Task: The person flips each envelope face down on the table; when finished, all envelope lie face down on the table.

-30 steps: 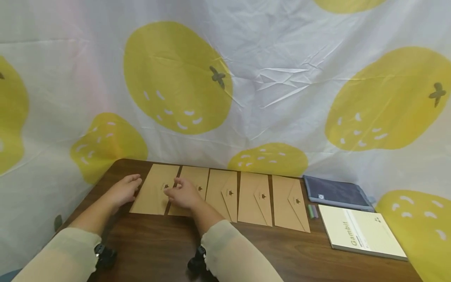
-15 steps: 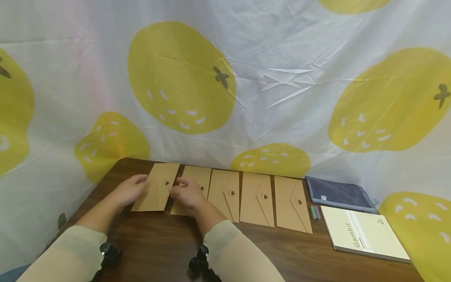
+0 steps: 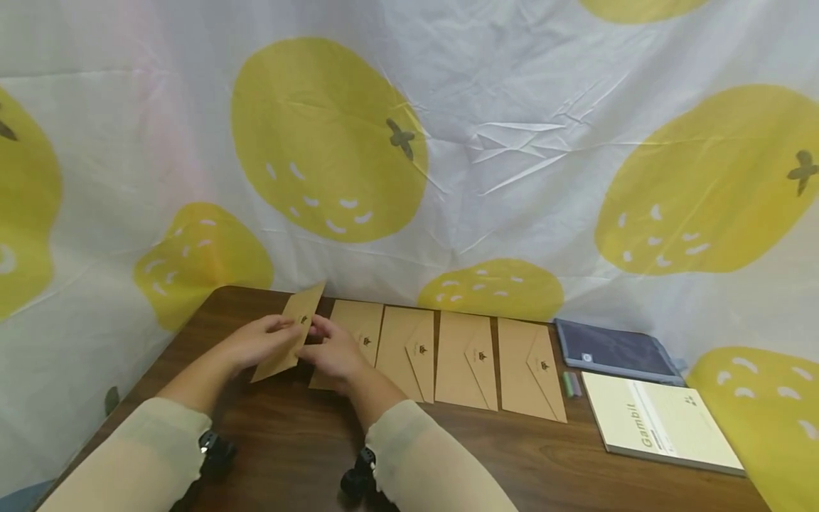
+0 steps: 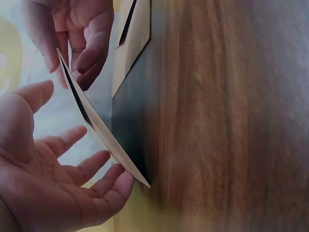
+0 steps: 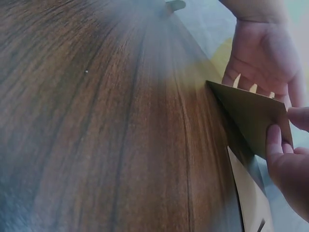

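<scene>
A brown kraft envelope [image 3: 308,304] with a small dark crown print stands tilted above the table's left part. My right hand [image 3: 339,352] pinches its right edge between thumb and fingers; in the right wrist view a fingertip presses the envelope's face [image 5: 256,116]. On the other side, my left hand [image 4: 72,183] supports it with relaxed fingers, the thumb held apart. A narrow dark gap shows along the envelope's edge [image 4: 99,128] in the left wrist view. Several matching envelopes [image 3: 457,355] lie flat in a row to the right, the nearest partly hidden by my right hand.
A dark blue pouch [image 3: 614,352] lies at the back right. In front of it are a cream "Gambit" book [image 3: 659,423] and small green and purple pieces [image 3: 571,385]. A curtain with yellow fruit prints [image 3: 499,178] hangs behind the brown wooden table [image 3: 512,462].
The leftmost envelope lay flat; it has been lifted and tilted up on edge. My left hand has moved right against it, and my right hand has taken its right edge.
</scene>
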Available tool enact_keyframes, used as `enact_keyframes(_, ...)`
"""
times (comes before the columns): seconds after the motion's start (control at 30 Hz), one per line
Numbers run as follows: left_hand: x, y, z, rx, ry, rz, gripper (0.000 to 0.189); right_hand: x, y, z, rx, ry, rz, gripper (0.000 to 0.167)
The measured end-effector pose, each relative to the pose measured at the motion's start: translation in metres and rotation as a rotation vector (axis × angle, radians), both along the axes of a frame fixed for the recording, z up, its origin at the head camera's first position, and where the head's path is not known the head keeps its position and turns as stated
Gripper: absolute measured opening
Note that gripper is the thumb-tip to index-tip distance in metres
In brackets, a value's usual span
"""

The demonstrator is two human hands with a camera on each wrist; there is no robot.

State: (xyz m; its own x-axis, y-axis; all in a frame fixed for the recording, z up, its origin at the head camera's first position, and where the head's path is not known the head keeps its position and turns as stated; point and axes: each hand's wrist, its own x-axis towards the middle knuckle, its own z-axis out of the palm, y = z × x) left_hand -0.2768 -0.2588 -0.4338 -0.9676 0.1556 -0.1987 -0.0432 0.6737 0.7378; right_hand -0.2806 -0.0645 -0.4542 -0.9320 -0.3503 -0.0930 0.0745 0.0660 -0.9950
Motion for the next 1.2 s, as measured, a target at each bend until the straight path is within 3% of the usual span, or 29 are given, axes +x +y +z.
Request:
enact_keyframes(0.23,-0.002,0.006,0.004,0.109,-0.031,-0.016,0.081,0.0,-0.005,0.003,-0.057,-0.001,0.044,0.08)
enact_keyframes(0.43,0.003,0.006,0.008,0.19,-0.103,0.035,0.083,0.0,-0.008,0.005,-0.155,-0.039,0.093,0.077)
enact_keyframes(0.57,0.007,0.003,0.006,0.28,-0.101,0.045,0.079,0.002,-0.011,0.005,-0.215,-0.088,0.123,0.074)
enact_keyframes(0.8,0.011,-0.007,0.005,0.44,-0.039,0.078,0.07,0.007,-0.014,0.006,-0.205,-0.123,0.168,0.064)
enact_keyframes(1.07,0.012,-0.021,0.007,0.458,0.13,0.219,0.059,0.006,-0.016,0.002,-0.125,-0.192,0.182,0.074)
enact_keyframes(1.2,0.011,-0.033,0.003,0.42,0.17,0.275,0.061,0.002,-0.014,-0.003,-0.175,-0.237,0.178,0.08)
